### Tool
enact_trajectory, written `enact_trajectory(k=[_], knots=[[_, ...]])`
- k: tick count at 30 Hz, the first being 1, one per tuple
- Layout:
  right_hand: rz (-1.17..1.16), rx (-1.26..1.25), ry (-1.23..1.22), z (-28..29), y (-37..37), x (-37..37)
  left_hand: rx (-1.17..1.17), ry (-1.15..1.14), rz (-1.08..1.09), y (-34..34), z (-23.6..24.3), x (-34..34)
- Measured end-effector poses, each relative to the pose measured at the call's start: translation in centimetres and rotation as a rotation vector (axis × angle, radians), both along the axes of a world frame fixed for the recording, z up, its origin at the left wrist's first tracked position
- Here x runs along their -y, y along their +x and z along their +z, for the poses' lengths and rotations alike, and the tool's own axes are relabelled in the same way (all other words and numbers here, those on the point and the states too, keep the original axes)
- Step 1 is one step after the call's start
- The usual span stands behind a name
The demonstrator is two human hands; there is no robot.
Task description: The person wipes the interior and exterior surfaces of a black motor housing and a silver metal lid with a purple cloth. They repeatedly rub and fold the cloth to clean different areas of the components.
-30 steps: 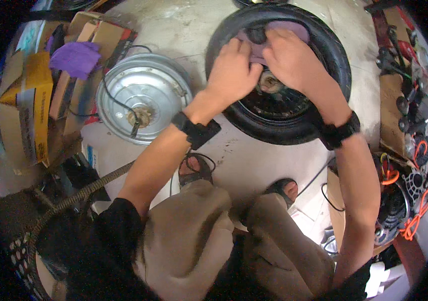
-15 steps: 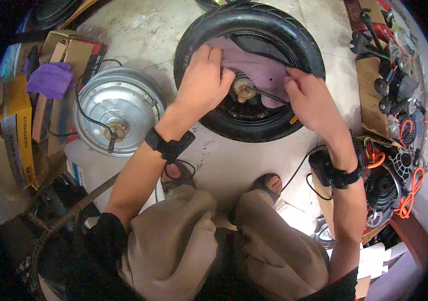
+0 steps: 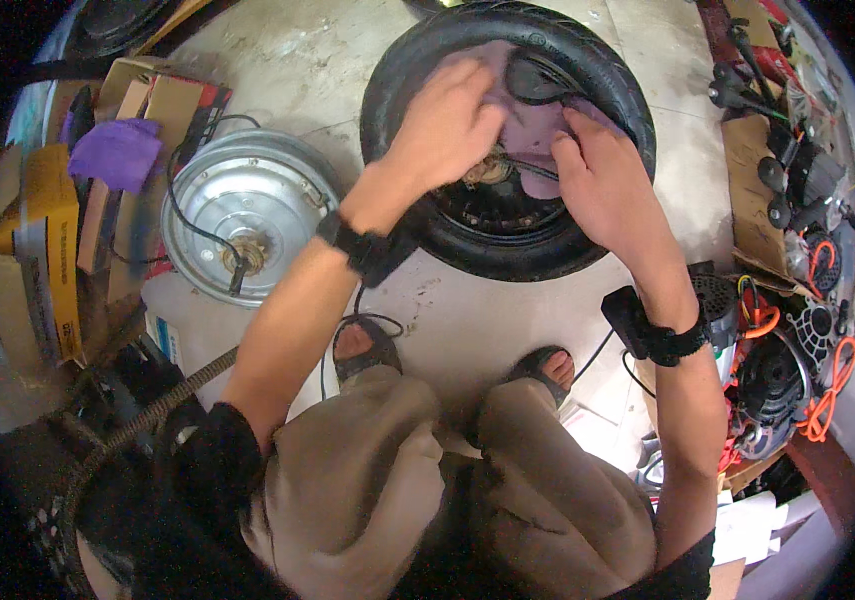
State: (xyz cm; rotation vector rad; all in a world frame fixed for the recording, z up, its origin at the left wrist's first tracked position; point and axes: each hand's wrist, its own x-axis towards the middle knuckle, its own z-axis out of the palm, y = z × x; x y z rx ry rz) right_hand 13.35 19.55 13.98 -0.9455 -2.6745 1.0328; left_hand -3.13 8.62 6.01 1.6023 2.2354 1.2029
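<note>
A black-tyred wheel (image 3: 519,258) lies flat on the floor ahead of me, its dark rim partly covered by a crumpled purple cloth (image 3: 532,125). My left hand (image 3: 450,125) rests on the cloth at the wheel's upper left, fingers bent and bunched on it, slightly blurred. Over the right of the rim, my right hand (image 3: 602,180) is closed in a pinch where a black cable (image 3: 539,98) from the hub passes; cloth lies under its fingertips. The brass-coloured axle (image 3: 490,172) is partly hidden by my left hand.
A silver hub motor (image 3: 247,210) with its own cable lies left of the wheel. Cardboard boxes (image 3: 37,250) and a brighter purple cloth (image 3: 117,155) stand farther left. Along the right wall are motor parts (image 3: 775,370), orange cables (image 3: 827,395) and an open carton (image 3: 755,180).
My left hand has slid right and slightly up across the rim with the cloth. My right hand has shifted slightly left and up. A cable loop now shows above the right hand.
</note>
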Motion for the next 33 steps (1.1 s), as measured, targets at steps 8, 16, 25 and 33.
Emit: enact_trajectory(k=[8,16,25,33], knots=[[0.178,0.019,0.170,0.0,1.2,-1.2,-0.177,-0.113,-0.455,-1.9,3.5,-2.9],[-0.026,0.114,0.025,-1.1,1.3,-1.3,-0.371,-0.035,-0.336,-1.6,2.0,-2.3],[0.076,0.129,0.322,-2.2,-1.2,-3.0,0.092,-0.195,0.064,-2.2,1.5,1.4],[0.104,-0.319,0.365,2.5,-2.4,-2.2,0.125,0.073,0.109,-3.0,0.5,1.0]])
